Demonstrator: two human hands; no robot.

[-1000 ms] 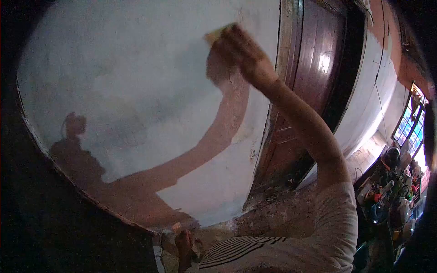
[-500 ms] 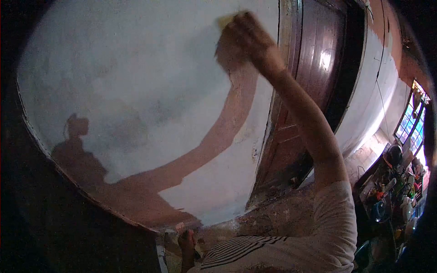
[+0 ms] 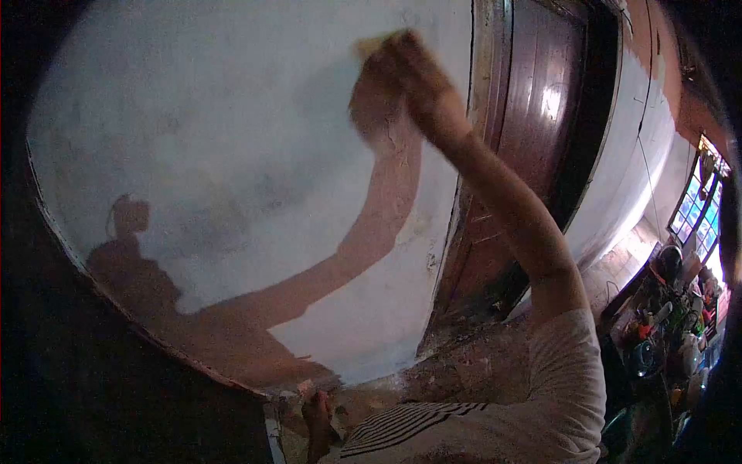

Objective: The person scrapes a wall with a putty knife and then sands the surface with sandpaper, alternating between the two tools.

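Observation:
My right hand [image 3: 417, 85] is raised against the pale, patchy wall [image 3: 247, 147]. Its fingers are closed over a thin yellowish piece [image 3: 369, 48], perhaps a sheet or pad; motion blur hides its kind. One edge of the piece sticks out past the fingertips, close to the wall surface. The shadow of my arm and head falls across the plaster. Low down, left of my striped shirt, what looks like my left hand [image 3: 317, 406] is small and dim; its fingers and anything in them cannot be made out.
A dark wooden door [image 3: 537, 100] in its frame stands just right of the wall. Further right are a bright window [image 3: 699, 205] and a cluttered heap of household items [image 3: 665, 332]. Worn floor [image 3: 456, 375] runs along the foot of the wall.
My right hand, with the yellowish piece, has shifted a little left and down along the wall, and its shadow has moved with it. The low left hand has barely moved.

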